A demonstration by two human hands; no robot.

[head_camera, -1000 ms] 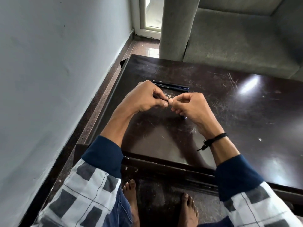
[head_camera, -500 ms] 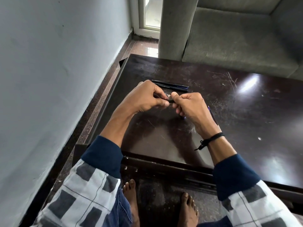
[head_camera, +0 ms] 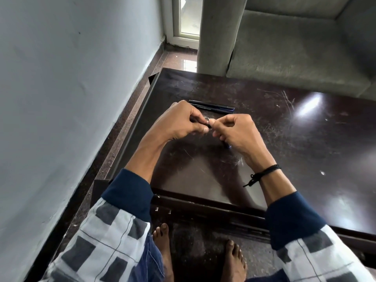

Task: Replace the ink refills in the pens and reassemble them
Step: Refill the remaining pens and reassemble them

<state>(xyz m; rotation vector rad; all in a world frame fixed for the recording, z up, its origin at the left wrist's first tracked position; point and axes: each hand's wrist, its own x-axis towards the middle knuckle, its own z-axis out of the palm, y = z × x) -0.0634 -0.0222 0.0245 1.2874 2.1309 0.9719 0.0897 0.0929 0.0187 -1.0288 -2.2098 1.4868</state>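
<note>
Since a moment ago my right hand [head_camera: 238,133] has drawn slightly back from my left hand [head_camera: 179,123]. Both still pinch a small dark pen part [head_camera: 208,125], mostly hidden in my grip, above the table [head_camera: 305,149]. Two pens [head_camera: 211,106] lie just beyond my knuckles, with a sofa [head_camera: 295,53] behind.

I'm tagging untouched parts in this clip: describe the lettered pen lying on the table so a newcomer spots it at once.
Find the dark, scratched table in front of the grey sofa. Just beyond the left hand, the pen lies across the table beside a thinner dark piece. Of the two it is the nearer, and the only one with white lettering on its barrel.
</note>
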